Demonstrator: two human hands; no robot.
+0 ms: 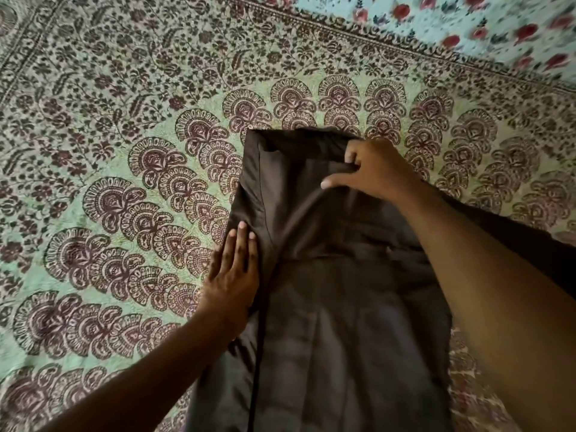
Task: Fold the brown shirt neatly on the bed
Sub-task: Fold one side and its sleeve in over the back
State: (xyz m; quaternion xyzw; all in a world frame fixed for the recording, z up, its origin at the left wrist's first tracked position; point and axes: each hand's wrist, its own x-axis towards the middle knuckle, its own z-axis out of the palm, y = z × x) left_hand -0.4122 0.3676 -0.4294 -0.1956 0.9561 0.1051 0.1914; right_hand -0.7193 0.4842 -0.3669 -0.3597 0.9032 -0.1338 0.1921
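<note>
The brown shirt (327, 291) lies flat on the patterned bedspread (124, 151), its long axis running from the viewer's near edge away toward the far end of the bed. It reads as a narrow panel with its sides already turned in, so the fold appears partly done.

The right hand (371, 173) is at the shirt's far end, fingers curled and pinching a fold of cloth there. The left hand (233, 269) lies on the shirt's left edge, nearer the viewer, fingers straight and pressing the edge flat against the bedspread. The two hands are well apart along the shirt's length.

The coming move probably turns on that far end. It lies ahead of both hands, and the right hand, already gripping it, is the nearer. Drawing it back along the long axis would halve the panel while the left hand pins the side.

The shirt's near end is cut off by the lower frame edge. The right forearm hides part of its right side, where dark cloth spreads outward. Collar and sleeves cannot be made out. Beyond the bedspread's far border lies a blue floral sheet (467, 23), blurred.
</note>
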